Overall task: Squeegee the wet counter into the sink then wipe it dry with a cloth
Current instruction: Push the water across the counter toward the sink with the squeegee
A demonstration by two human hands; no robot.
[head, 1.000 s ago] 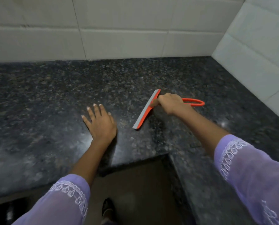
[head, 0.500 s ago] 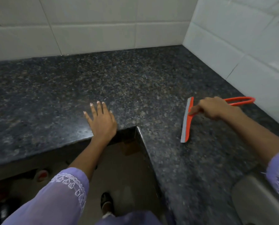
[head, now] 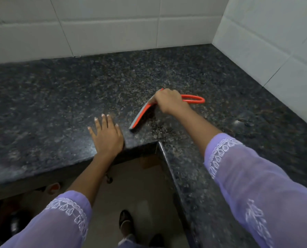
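An orange squeegee [head: 142, 115] with a grey rubber blade rests blade-down on the dark speckled granite counter [head: 59, 97], near the inner corner of the L-shaped top. My right hand [head: 168, 102] is closed around its handle just behind the blade; the orange loop of the handle [head: 193, 99] sticks out to the right. My left hand [head: 107, 135] lies flat with fingers spread on the counter by the front edge, a little left of the blade's lower end. No sink and no cloth are in view.
White tiled walls [head: 113, 29] close the counter at the back and on the right [head: 274, 42]. A small wet glint [head: 240, 122] shows on the right counter run. Below the edge are the floor and my feet [head: 125, 221].
The squeegee and my right hand moved left, back toward the inner corner, and the blade turned diagonal. My left hand stayed flat in place. The sink at lower right left the view.
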